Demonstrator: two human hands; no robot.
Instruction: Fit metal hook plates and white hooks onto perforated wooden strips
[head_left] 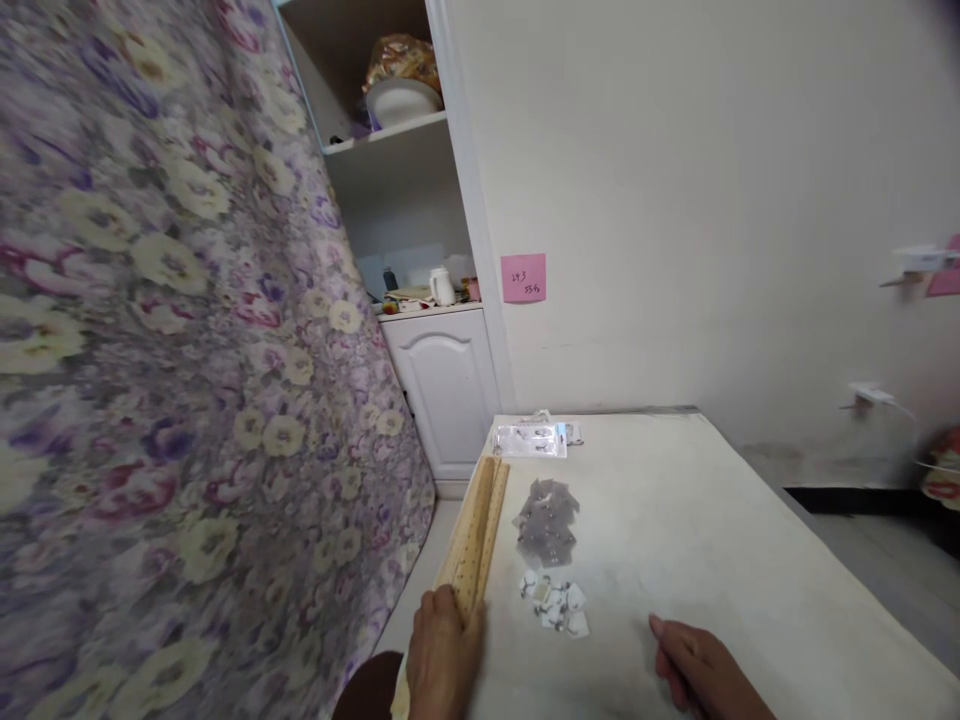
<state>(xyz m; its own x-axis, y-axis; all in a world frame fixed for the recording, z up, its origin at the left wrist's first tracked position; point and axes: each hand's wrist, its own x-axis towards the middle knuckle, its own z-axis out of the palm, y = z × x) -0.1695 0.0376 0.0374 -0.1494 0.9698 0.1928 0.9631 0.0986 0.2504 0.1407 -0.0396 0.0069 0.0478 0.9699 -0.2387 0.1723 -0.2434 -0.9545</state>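
Room over table [675, 520] at right, grey pile [546, 528], white pieces [553, 603]; wooden strips [477, 535] blocking left

Tan strips [480, 535], in the left hand [441, 655]: wood-like, smooth. Right of the grip, white pieces [576, 624]: paper-like, matt. Farther beyond, grey pieces [544, 545]: thin plastic look, small metallic glints. Farthest from the grip, packs [525, 440]: clear glossy plastic. Left of it, curtain [187, 400]: printed cloth, matt.

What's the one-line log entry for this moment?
left hand: at near end of yellowish strip | right hand: fingers curled, contents unclear | table: gray pile, white pieces nearer
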